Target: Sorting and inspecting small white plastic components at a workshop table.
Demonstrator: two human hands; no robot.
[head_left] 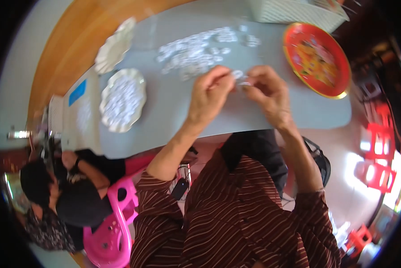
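Both hands are raised close together over the grey tabletop (173, 111). My left hand (210, 93) is closed in a pinch, its fingertips beside a small white ring-like piece (237, 74). Facing it, my right hand (272, 94) pinches another small whitish piece (244, 83) between thumb and fingers. Blur and size hide the exact kind of these pieces and whether they are joined. Just beyond my left hand, many similar small white pieces (194, 52) lie spread on the table.
At the left stands a scalloped white dish (142, 91) heaped with small white pieces, with another scalloped dish (114, 47) behind. A red round tray (345, 67) is at right, near a white basket (276, 15). Another person (82, 196) sits at lower left beside a pink chair (106, 245).
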